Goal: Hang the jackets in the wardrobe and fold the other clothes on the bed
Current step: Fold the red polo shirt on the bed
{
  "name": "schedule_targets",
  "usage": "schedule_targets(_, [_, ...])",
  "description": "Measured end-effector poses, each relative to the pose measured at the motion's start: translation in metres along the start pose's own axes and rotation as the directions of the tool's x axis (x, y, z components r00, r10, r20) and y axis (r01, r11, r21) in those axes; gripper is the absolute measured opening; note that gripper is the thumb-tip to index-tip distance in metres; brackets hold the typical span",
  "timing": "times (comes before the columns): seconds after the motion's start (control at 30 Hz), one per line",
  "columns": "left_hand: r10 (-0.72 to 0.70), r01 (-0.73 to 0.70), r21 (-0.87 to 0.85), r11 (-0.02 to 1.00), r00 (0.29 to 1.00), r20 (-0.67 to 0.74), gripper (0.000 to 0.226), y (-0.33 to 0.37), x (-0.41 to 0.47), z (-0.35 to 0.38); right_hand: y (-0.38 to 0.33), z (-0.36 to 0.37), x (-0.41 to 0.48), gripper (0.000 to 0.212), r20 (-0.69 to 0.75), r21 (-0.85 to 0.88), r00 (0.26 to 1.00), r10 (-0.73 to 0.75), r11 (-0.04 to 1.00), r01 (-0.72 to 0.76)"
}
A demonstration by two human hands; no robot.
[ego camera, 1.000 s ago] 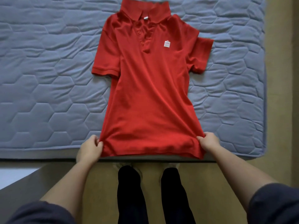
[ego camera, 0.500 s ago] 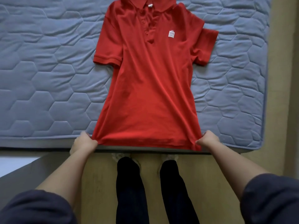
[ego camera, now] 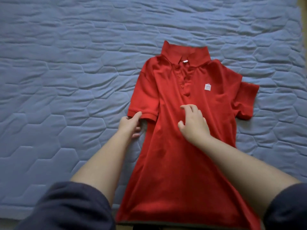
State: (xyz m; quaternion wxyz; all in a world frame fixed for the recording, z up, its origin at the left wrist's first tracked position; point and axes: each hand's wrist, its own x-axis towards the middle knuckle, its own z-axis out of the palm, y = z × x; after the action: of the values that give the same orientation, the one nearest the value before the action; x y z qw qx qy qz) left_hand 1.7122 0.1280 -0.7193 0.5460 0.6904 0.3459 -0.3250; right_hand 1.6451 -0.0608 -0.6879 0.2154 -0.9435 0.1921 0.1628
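Arms outstretched: left hand [ego camera: 131, 125]; right hand [ego camera: 193, 126], fingers [ego camera: 189, 107] spread.

Dim, even light — soft shadows, slight motion blur, wide-angle bending at edges

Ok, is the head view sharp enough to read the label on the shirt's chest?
Head view: no, soft blur all over, so the white label on the red polo shirt cannot be read; the light is even, with no glare.
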Motion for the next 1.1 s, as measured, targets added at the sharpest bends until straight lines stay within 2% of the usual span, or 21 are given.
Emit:
schedule_targets(0.07, [-0.02, 0.019, -0.071, 0.997, 1.0, -0.02, 0.023, 0.004, 0.021, 0.012, -0.025, 0.016, 0.021, 0.057, -0.01, 0.071, 1.0, -0.021, 0.997, 0.021])
schedule_targets(0.17, [0.055, -0.089, -0.189, 0.978, 0.983, -0.177, 0.024, 0.014, 0.036, 0.0, -0.043, 0.031, 0.034, 0.06, -0.036, 0.04, 0.999, -0.011, 0.999, 0.013])
schedule_targets(0.2, [0.12, -0.168, -0.171, 0.971, 0.959, -0.257, 0.025, 0.024, 0.041, -0.014, -0.047, 0.032, 0.036, 0.061, -0.051, 0.015, 0.999, 0.007, 1.0, -0.006])
schedule_targets(0.27, [0.304, -0.34, -0.021, 0.94, 0.867, -0.395, 0.028, 0.053, 0.052, -0.053, -0.058, 0.033, 0.043, 0.063, -0.085, -0.019, 0.996, 0.017, 1.0, -0.019])
schedule_targets(0.33, [0.454, -0.466, 0.081, 0.881, 0.784, -0.424, 0.029, 0.091, 0.068, -0.091, -0.077, 0.035, 0.055, 0.064, -0.112, -0.027, 0.993, -0.026, 0.999, 0.023])
schedule_targets(0.4, [0.527, -0.521, 0.124, 0.845, 0.768, -0.365, 0.028, 0.12, 0.083, -0.114, -0.097, 0.04, 0.071, 0.065, -0.082, -0.028, 0.992, -0.091, 0.996, 0.089])
schedule_targets(0.43, [0.51, -0.496, 0.128, 0.859, 0.808, -0.293, 0.026, 0.127, 0.086, -0.117, -0.105, 0.045, 0.077, 0.064, -0.03, -0.039, 0.992, -0.122, 0.992, 0.12])
schedule_targets(0.5, [0.35, -0.337, 0.106, 0.935, 0.928, -0.132, 0.015, 0.124, 0.091, -0.115, -0.114, 0.056, 0.086, 0.063, 0.134, -0.091, 0.982, -0.134, 0.985, 0.147])
schedule_targets(0.53, [0.267, -0.256, 0.115, 0.96, 0.958, -0.103, 0.013, 0.116, 0.094, -0.112, -0.115, 0.063, 0.088, 0.063, 0.204, -0.121, 0.972, -0.112, 0.983, 0.139])
schedule_targets(0.57, [0.226, -0.211, 0.127, 0.969, 0.967, -0.117, 0.021, 0.108, 0.097, -0.111, -0.115, 0.069, 0.089, 0.063, 0.235, -0.147, 0.968, -0.088, 0.981, 0.125])
schedule_targets(0.63, [0.171, -0.167, 0.044, 0.985, 0.978, -0.123, 0.025, 0.097, 0.102, -0.111, -0.116, 0.074, 0.091, 0.061, 0.169, -0.158, 0.983, -0.077, 0.982, 0.104])
schedule_targets(0.7, [0.12, -0.116, -0.084, 0.99, 0.992, 0.047, 0.017, 0.094, 0.107, -0.112, -0.122, 0.074, 0.098, 0.055, 0.035, -0.107, 0.994, -0.1, 0.989, 0.103])
schedule_targets(0.73, [0.129, -0.119, -0.078, 0.99, 0.983, 0.131, 0.02, 0.092, 0.109, -0.112, -0.125, 0.072, 0.103, 0.054, -0.016, -0.079, 0.993, -0.115, 0.99, 0.113])
schedule_targets(0.83, [0.244, -0.265, 0.082, 0.961, 0.948, 0.205, 0.022, 0.085, 0.117, -0.114, -0.131, 0.066, 0.123, 0.054, -0.046, -0.046, 0.99, -0.134, 0.99, 0.132])
schedule_targets(0.9, [0.264, -0.295, 0.192, 0.936, 0.949, 0.17, 0.009, 0.086, 0.117, -0.113, -0.131, 0.067, 0.131, 0.054, 0.032, -0.106, 0.991, -0.128, 0.986, 0.131])
schedule_targets(0.93, [0.29, -0.314, 0.197, 0.929, 0.946, 0.144, 0.014, 0.089, 0.116, -0.111, -0.13, 0.068, 0.133, 0.054, 0.077, -0.154, 0.99, -0.117, 0.98, 0.128])
schedule_targets(0.97, [0.346, -0.36, 0.15, 0.921, 0.931, 0.112, 0.025, 0.091, 0.117, -0.108, -0.13, 0.069, 0.134, 0.056, 0.104, -0.182, 0.989, -0.105, 0.976, 0.123])
schedule_targets(1.03, [0.456, -0.452, -0.091, 0.887, 0.889, 0.032, 0.035, 0.098, 0.115, -0.103, -0.132, 0.069, 0.136, 0.06, 0.068, -0.137, 0.993, -0.095, 0.985, 0.104])
schedule_targets(1.1, [0.438, -0.406, -0.334, 0.85, 0.899, 0.021, 0.031, 0.099, 0.112, -0.106, -0.133, 0.068, 0.139, 0.06, 0.016, -0.068, 0.995, -0.098, 0.993, 0.099])
